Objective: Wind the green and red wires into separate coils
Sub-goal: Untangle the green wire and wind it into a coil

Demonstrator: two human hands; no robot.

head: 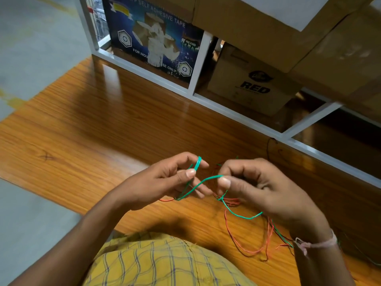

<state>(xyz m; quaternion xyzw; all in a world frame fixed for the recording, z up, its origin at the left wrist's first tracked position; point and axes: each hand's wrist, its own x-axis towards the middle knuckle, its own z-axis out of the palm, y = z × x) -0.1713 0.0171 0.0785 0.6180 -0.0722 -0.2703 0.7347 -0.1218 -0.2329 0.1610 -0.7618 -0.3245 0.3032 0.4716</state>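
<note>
Early stage: left hand [175,178] and right hand [253,186] both pinch green wire [208,179], first loops forming; red wire [247,244] lies loose, uncoiled.

The person wears a yellow checked shirt [165,263], its cloth crossed by thin blue-purple and pale lines, seen at six o'clock in the view. Both forearms are bare, with no sleeves showing. Round the right wrist, at about four o'clock, is tied a pale pink thread band [315,243] with a knot and loose frayed ends.
</note>
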